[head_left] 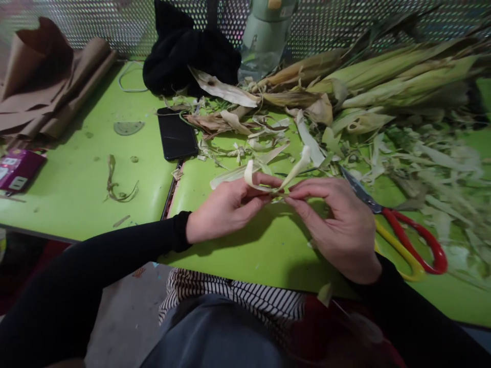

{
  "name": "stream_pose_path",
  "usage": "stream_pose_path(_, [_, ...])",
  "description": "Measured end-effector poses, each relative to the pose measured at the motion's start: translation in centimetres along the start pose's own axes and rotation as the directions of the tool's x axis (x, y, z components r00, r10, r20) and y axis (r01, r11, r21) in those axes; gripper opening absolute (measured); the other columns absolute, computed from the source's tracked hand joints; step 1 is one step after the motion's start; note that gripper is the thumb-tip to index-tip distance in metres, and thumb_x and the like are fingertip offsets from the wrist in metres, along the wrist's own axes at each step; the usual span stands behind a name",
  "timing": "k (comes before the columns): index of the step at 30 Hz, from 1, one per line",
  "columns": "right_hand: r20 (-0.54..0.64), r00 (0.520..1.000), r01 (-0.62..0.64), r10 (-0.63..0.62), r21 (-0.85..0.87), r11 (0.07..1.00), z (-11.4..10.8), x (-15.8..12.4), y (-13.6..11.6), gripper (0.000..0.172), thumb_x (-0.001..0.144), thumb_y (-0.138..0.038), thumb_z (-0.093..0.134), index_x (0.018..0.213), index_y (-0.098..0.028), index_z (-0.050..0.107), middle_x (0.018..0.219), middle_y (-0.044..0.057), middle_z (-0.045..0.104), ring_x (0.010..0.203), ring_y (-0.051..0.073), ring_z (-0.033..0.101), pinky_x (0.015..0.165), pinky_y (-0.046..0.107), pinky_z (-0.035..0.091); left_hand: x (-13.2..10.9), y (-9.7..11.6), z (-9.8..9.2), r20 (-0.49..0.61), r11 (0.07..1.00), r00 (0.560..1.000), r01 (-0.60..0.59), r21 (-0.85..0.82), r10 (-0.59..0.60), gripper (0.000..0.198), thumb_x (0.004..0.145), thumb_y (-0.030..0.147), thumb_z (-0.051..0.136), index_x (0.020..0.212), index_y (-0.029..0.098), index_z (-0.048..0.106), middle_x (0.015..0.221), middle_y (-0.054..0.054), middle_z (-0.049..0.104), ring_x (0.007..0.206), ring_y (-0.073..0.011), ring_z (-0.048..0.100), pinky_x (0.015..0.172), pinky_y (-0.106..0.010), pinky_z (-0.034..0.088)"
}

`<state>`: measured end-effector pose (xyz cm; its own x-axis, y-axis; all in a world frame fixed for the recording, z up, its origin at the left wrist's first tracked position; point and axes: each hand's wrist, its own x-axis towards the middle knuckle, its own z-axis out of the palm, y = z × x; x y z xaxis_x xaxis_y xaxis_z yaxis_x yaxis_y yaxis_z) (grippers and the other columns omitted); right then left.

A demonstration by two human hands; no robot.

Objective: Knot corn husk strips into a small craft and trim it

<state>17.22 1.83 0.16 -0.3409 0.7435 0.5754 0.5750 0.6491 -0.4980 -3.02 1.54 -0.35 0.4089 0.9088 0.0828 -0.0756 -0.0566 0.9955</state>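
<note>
Over the green table [249,250], my left hand [226,209] and my right hand [341,225] meet at their fingertips. Both pinch thin pale strips of corn husk [274,179], whose loose ends curl upward between the hands. My left hand's fingers are curled round one end. My right hand's thumb and forefinger are pressed on the other end. Scissors [402,230] with red and yellow handles lie on the table just right of my right hand.
Unhusked corn ears [387,76] are piled at the back right above scattered husk scraps [433,163]. A black phone [176,134] lies left of centre. Black cloth [187,56], a pale green bottle [264,36], brown paper [46,82] and a purple packet [17,168] stand further off.
</note>
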Motion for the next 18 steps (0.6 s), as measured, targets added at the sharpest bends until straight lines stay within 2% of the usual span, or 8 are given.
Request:
stream_pose_path(4, [-0.045, 0.995, -0.09, 0.091, 0.025, 0.996, 0.0, -0.1, -0.1, 0.006, 0.088, -0.023, 0.071, 0.091, -0.028, 0.068, 0.087, -0.001, 0.071, 0.081, 0.018, 0.065, 0.074, 0.034, 0.051, 0.0, 0.5, -0.2, 0.062, 0.976, 0.984, 0.173, -0.129, -0.166, 0.028, 0.09, 0.016, 0.061, 0.117, 0.011, 0.057, 0.088, -0.005, 0.071, 0.074, -0.0101, 0.064, 0.068, -0.021, 0.05])
stream_pose_path(6, [-0.056, 0.987, -0.144, 0.151, 0.106, 0.984, 0.1, -0.3, -0.2, 0.005, 0.09, -0.028, 0.07, 0.094, -0.029, 0.069, 0.086, -0.001, 0.07, 0.075, 0.017, 0.064, 0.068, 0.032, 0.051, 0.2, 0.7, -0.3, 0.056, 0.928, 0.967, 0.253, -0.274, -0.247, 0.024, 0.09, 0.015, 0.062, 0.113, 0.012, 0.058, 0.089, -0.005, 0.072, 0.078, -0.0112, 0.066, 0.075, -0.024, 0.053])
stream_pose_path(9, [-0.11, 0.963, -0.199, 0.248, 0.334, 0.921, -0.1, -0.6, -0.2, 0.015, 0.096, -0.038, 0.059, 0.103, -0.029, 0.07, 0.077, -0.001, 0.066, 0.064, 0.016, 0.06, 0.06, 0.031, 0.047, 0.6, 0.8, -0.6, 0.037, 0.808, 0.938, 0.318, -0.496, -0.346, 0.016, 0.093, 0.014, 0.057, 0.109, 0.013, 0.062, 0.1, -0.007, 0.075, 0.092, -0.0142, 0.07, 0.088, -0.029, 0.055])
stream_pose_path(12, [-0.152, 0.948, -0.205, 0.281, 0.386, 0.9, -0.4, -0.3, -0.1, 0.028, 0.101, -0.04, 0.049, 0.09, -0.027, 0.072, 0.068, 0.0, 0.063, 0.059, 0.016, 0.058, 0.056, 0.032, 0.044, 0.8, 0.8, -0.9, 0.026, 0.762, 0.935, 0.303, -0.573, -0.353, 0.018, 0.093, 0.013, 0.058, 0.109, 0.015, 0.065, 0.111, -0.008, 0.075, 0.104, -0.0163, 0.07, 0.093, -0.031, 0.055])
stream_pose_path(13, [-0.103, 0.953, -0.233, 0.284, 0.348, 0.908, -0.6, -0.1, -0.1, 0.032, 0.101, -0.041, 0.049, 0.084, -0.026, 0.071, 0.069, 0.001, 0.064, 0.061, 0.016, 0.059, 0.055, 0.031, 0.044, 0.9, 0.8, -0.9, 0.032, 0.767, 0.942, 0.293, -0.571, -0.335, 0.02, 0.092, 0.014, 0.06, 0.112, 0.016, 0.065, 0.114, -0.008, 0.074, 0.107, -0.0173, 0.069, 0.095, -0.032, 0.054])
stream_pose_path(15, [0.082, 0.951, -0.309, 0.298, 0.236, 0.921, -0.7, 0.3, -0.1, 0.037, 0.101, -0.044, 0.047, 0.08, -0.024, 0.071, 0.071, 0.003, 0.068, 0.064, 0.017, 0.062, 0.055, 0.031, 0.045, 0.8, 0.8, -1.0, 0.072, 0.788, 0.956, 0.276, -0.551, -0.285, 0.029, 0.091, 0.016, 0.064, 0.119, 0.019, 0.064, 0.12, -0.008, 0.073, 0.114, -0.0195, 0.067, 0.098, -0.033, 0.053])
stream_pose_path(17, [0.232, 0.914, -0.375, 0.333, 0.164, 0.913, -0.5, 0.5, 0.0, 0.037, 0.099, -0.049, 0.048, 0.088, -0.023, 0.073, 0.077, 0.004, 0.071, 0.067, 0.018, 0.064, 0.057, 0.032, 0.047, 0.7, 0.7, -1.0, 0.121, 0.81, 0.962, 0.272, -0.52, -0.245, 0.034, 0.09, 0.018, 0.065, 0.125, 0.02, 0.063, 0.122, -0.008, 0.072, 0.115, -0.0204, 0.067, 0.099, -0.034, 0.052])
stream_pose_path(18, [0.256, 0.899, -0.401, 0.356, 0.152, 0.903, -0.4, 0.5, 0.0, 0.035, 0.097, -0.05, 0.051, 0.094, -0.023, 0.073, 0.083, 0.004, 0.073, 0.069, 0.019, 0.065, 0.057, 0.032, 0.048, 0.6, 0.6, -0.9, 0.137, 0.822, 0.961, 0.276, -0.498, -0.239, 0.034, 0.09, 0.019, 0.066, 0.125, 0.019, 0.063, 0.12, -0.008, 0.073, 0.112, -0.0197, 0.068, 0.097, -0.033, 0.052])
